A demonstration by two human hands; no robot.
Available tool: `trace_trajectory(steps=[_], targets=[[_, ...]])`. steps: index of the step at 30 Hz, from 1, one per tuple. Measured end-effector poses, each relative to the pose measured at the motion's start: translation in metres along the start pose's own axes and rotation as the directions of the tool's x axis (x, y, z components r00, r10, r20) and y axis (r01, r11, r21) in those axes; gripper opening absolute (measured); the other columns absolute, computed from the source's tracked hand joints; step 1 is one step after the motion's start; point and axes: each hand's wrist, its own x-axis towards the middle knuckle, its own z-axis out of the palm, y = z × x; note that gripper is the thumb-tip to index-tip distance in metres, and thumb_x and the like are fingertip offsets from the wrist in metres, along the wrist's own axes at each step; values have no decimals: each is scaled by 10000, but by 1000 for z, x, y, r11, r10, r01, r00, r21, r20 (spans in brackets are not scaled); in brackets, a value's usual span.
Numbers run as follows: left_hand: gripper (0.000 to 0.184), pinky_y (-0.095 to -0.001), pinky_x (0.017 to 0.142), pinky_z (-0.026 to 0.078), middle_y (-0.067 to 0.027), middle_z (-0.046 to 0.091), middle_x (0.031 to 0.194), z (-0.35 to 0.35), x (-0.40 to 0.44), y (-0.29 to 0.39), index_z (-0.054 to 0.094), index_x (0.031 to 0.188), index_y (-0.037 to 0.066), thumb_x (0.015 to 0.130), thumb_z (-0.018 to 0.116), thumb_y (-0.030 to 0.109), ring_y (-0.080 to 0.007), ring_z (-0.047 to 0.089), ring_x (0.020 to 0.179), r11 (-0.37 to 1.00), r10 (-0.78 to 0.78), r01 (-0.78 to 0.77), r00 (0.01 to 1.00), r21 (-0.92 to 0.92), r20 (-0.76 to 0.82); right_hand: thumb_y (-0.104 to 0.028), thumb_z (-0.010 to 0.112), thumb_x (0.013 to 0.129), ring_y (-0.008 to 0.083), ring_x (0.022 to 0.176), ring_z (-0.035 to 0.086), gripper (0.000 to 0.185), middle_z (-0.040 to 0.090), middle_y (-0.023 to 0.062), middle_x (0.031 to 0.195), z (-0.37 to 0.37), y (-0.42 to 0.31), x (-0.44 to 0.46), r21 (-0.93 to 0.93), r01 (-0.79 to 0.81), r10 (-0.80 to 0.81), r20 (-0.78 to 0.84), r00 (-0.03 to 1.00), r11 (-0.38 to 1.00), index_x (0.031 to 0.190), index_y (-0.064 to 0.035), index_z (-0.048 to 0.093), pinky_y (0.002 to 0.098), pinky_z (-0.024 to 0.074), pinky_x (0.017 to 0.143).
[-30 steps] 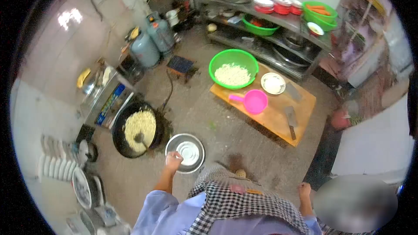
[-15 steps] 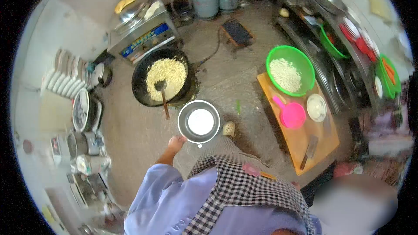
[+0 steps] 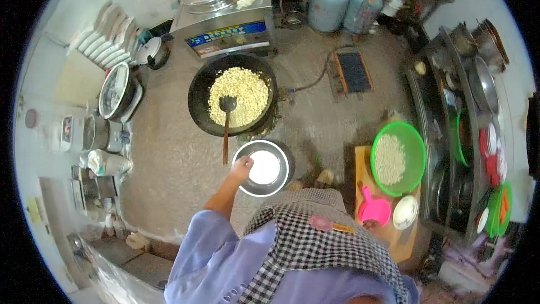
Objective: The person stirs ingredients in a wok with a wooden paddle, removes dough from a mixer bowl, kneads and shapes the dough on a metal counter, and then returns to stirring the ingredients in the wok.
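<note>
A metal bowl (image 3: 238, 183) with bright white contents (image 3: 264, 167) stands in front of my body; I cannot tell whether the white is powder or liquid. My left hand (image 3: 243, 167) reaches over the bowl's left side, its fingers curled together at the edge of the white. What they hold, if anything, is hidden. Only a small part of my right hand (image 3: 371, 224) shows, beside the lower edge of a pink ladle (image 3: 376, 211); its fingers cannot be made out. A black wok (image 3: 197, 104) holds pale yellow diced food (image 3: 244, 87) and a wooden-handled spatula (image 3: 226, 129).
A green basket (image 3: 417, 141) of pale pieces and a white dish (image 3: 405, 213) sit on a wooden board (image 3: 364, 166) to the right. Black shelves (image 3: 430, 129) line the right side. Gas cylinders (image 3: 328, 8) and a steel cabinet (image 3: 225, 19) stand behind the wok.
My left hand has moved from the bowl's outer rim to over its inside. My view has shifted, with the wok now nearer the middle. My right hand shows beside the pink ladle.
</note>
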Motion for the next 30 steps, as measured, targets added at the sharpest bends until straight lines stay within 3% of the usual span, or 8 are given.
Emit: trace_trajectory(steps=[3,5,8,10,12,15,19,30], targets=[[315,-432,759,473,-196,637,915,4,-7,-49,630,972,56,839,547,330,-350,612,887,973,-187,190,982,134,-37,-133,492,832,146,566,526,148,542,34,624,-27,-14,65,-506,400,-385,140,912,764,823,-48,613,299,444,501],[294,-427,771,478,-195,638,928,3,-17,-62,640,970,61,833,543,303,-344,613,906,933,-246,235,969,273,7,-125,502,825,145,593,545,143,543,30,617,-59,1,144,278,-19,-37,197,980,960,770,-58,615,301,449,519],[265,-412,788,481,-176,642,959,21,-21,-94,648,969,70,823,529,256,-340,605,942,703,-245,51,954,709,173,-75,521,802,124,559,518,135,513,9,586,-80,-60,191,-421,479,-415,239,878,770,695,-66,603,265,415,479],[238,-411,792,481,-172,645,958,26,-34,-55,650,958,74,808,529,214,-340,603,946,827,-428,417,902,377,-57,-43,510,793,115,504,463,165,474,-8,563,-76,-143,190,-666,427,-408,197,891,612,642,-70,571,253,382,437],[218,-410,791,481,-172,647,948,36,-34,-13,651,950,76,794,533,173,-336,606,940,818,-528,547,837,178,-144,-24,481,789,104,461,387,193,431,-21,560,-60,-222,186,-340,76,-78,8,997,937,608,-82,512,260,323,411],[189,-382,758,487,-177,649,881,46,32,-5,646,920,60,772,534,88,-306,629,899,837,-334,341,938,429,-94,-170,637,765,133,568,546,176,592,31,715,-108,-207,285,56,150,-157,146,977,987,891,-57,588,287,436,459],[135,-334,637,469,-154,627,775,14,90,165,618,855,0,799,525,81,-246,613,722,947,-233,258,962,193,-144,-228,571,804,169,529,479,276,536,89,579,-103,-267,286,-560,459,-508,77,858,690,657,5,557,350,399,490],[125,-370,625,464,-141,586,713,1,317,177,591,875,-3,813,505,62,-280,565,668,765,48,-303,906,568,420,-245,542,740,316,756,614,239,638,184,810,-36,-243,176,-523,-21,-244,-432,868,852,796,-35,638,408,480,679]])
